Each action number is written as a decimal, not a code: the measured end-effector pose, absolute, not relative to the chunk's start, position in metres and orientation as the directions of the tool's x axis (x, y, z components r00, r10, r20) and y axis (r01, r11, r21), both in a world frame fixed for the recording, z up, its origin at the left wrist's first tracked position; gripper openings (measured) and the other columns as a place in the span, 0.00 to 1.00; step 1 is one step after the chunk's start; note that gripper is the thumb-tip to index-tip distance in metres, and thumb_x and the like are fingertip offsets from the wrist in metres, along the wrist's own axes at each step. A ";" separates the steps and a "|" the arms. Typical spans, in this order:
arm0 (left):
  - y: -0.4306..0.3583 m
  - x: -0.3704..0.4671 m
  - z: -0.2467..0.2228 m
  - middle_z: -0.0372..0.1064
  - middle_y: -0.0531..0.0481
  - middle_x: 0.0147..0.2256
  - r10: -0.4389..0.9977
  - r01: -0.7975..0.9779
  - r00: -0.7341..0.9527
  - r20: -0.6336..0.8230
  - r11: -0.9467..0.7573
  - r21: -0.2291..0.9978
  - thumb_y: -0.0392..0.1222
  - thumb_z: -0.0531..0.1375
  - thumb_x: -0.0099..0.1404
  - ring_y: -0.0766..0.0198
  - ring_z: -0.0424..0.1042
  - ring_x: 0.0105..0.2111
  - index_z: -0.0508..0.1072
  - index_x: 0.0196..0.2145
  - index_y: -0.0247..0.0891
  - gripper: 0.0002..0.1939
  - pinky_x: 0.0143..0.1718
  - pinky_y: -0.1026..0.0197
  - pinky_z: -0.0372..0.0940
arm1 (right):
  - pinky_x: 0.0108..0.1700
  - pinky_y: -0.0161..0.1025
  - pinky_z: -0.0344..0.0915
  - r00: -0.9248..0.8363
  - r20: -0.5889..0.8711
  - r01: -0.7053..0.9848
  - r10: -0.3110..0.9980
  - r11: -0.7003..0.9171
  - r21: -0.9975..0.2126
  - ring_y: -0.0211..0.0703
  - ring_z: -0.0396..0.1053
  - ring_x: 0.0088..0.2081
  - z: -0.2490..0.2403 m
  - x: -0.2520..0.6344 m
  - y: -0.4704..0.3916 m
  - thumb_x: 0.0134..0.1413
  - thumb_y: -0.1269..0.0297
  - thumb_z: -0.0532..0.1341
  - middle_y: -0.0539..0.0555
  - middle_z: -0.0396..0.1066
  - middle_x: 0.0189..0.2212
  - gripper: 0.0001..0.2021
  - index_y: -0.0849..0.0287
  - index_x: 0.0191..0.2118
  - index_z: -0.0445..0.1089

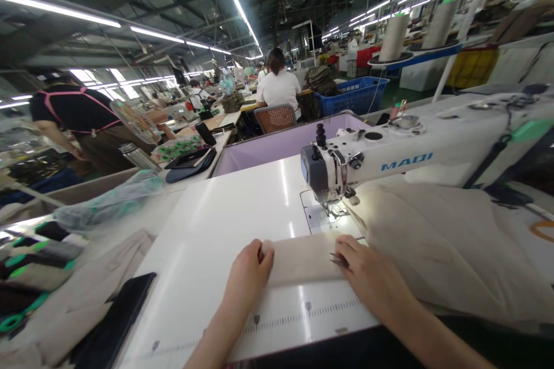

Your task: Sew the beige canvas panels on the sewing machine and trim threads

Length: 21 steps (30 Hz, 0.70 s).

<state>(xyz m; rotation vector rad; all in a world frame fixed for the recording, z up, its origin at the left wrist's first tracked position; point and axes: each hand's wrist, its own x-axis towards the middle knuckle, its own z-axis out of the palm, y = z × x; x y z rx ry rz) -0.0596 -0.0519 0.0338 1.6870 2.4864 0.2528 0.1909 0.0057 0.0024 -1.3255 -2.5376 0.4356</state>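
Observation:
A flat beige fabric strip [303, 259] lies on the white sewing table [216, 225], just in front of the sewing machine's needle area. My left hand [251, 268] pinches its left end between thumb and fingers. At the other end, my right hand [361, 268] is closed on small thread snips [339, 260], their metal tips pointing left over the cloth, with fingertips on the strip's upper right corner. Beyond the hands stands the white sewing machine [385, 150]. To its right, a large beige cloth [441, 242] is heaped under the arm and over the table.
Thread cones [38, 262], beige cloth and a dark folder-like piece [125, 311] lie at the left. A metal flask [138, 158] stands farther back. Behind the machine are a lilac bin [259, 153] and a blue basket [355, 95]. Co-workers sit and stand beyond.

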 end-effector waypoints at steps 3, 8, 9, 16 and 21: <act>-0.055 -0.058 0.034 0.72 0.45 0.37 0.943 0.948 -0.317 0.103 0.312 0.068 0.42 0.53 0.70 0.55 0.72 0.34 0.71 0.36 0.39 0.09 0.34 0.58 0.61 | 0.35 0.40 0.68 -0.560 0.052 0.763 0.827 0.539 -0.356 0.46 0.76 0.38 0.006 0.191 0.006 0.63 0.76 0.55 0.56 0.73 0.47 0.09 0.58 0.42 0.71; -0.053 -0.060 0.038 0.74 0.45 0.44 0.995 0.995 0.089 0.039 -0.088 -0.040 0.25 0.52 0.65 0.54 0.72 0.43 0.75 0.38 0.41 0.16 0.43 0.55 0.65 | 0.34 0.38 0.67 -0.565 -0.037 0.792 0.824 0.530 -0.304 0.46 0.76 0.39 0.018 0.190 0.008 0.58 0.79 0.57 0.55 0.73 0.48 0.12 0.59 0.45 0.70; -0.050 -0.060 0.039 0.74 0.46 0.42 0.994 0.994 0.110 -0.027 -0.110 -0.020 0.25 0.51 0.66 0.55 0.72 0.42 0.75 0.37 0.40 0.16 0.42 0.57 0.66 | 0.35 0.37 0.67 -0.566 -0.054 0.794 0.822 0.526 -0.304 0.46 0.76 0.39 0.021 0.189 0.009 0.58 0.79 0.58 0.55 0.73 0.48 0.12 0.59 0.44 0.71; 0.004 -0.042 0.041 0.68 0.37 0.59 0.994 0.993 0.106 -0.009 -0.105 0.061 0.50 0.50 0.75 0.47 0.66 0.58 0.67 0.60 0.36 0.22 0.59 0.45 0.61 | 0.39 0.38 0.70 -0.548 -0.053 0.799 0.834 0.504 -0.329 0.47 0.76 0.42 0.021 0.182 0.000 0.61 0.74 0.58 0.57 0.71 0.53 0.11 0.58 0.46 0.73; 0.052 -0.030 0.024 0.55 0.39 0.67 0.983 0.981 0.180 -0.026 -0.178 0.075 0.55 0.52 0.73 0.43 0.51 0.68 0.61 0.64 0.43 0.26 0.66 0.32 0.45 | 0.43 0.40 0.72 -0.516 -0.039 0.817 0.855 0.479 -0.321 0.49 0.75 0.46 0.014 0.178 -0.005 0.59 0.74 0.59 0.61 0.66 0.60 0.19 0.59 0.55 0.69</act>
